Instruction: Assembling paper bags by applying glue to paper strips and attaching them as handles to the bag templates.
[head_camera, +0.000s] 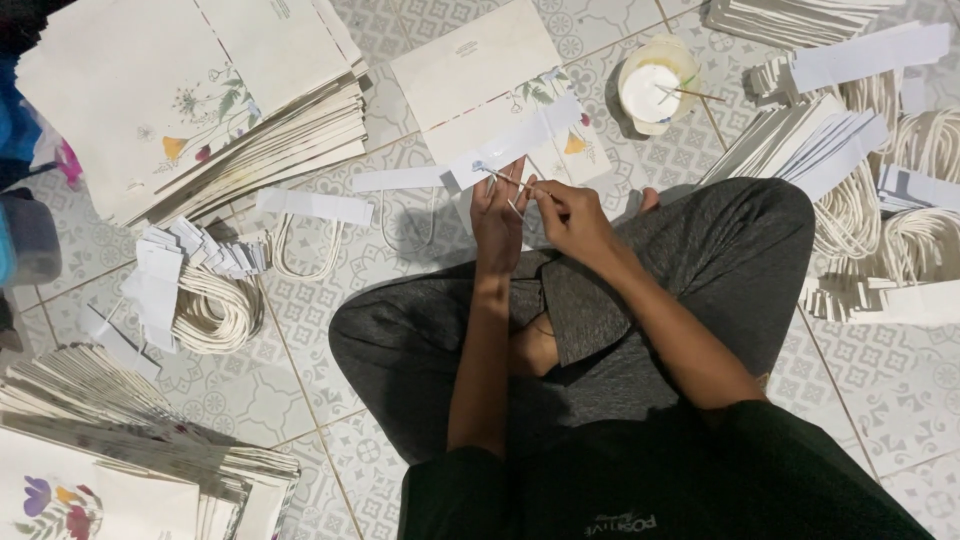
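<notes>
Thin stick (512, 190) pinched by both hands: left hand (497, 222) beneath, right hand (572, 218) nearer its tip, long axis slanting across them. White paper strip (470, 168) touches left fingertips; glue bowl (655, 85) well beyond stick, right side.

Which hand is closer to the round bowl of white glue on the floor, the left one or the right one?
The right hand. It lies below and left of the bowl in the picture, holding a thin stick. The left hand is beyond it, farther left, at a white paper strip.
</notes>
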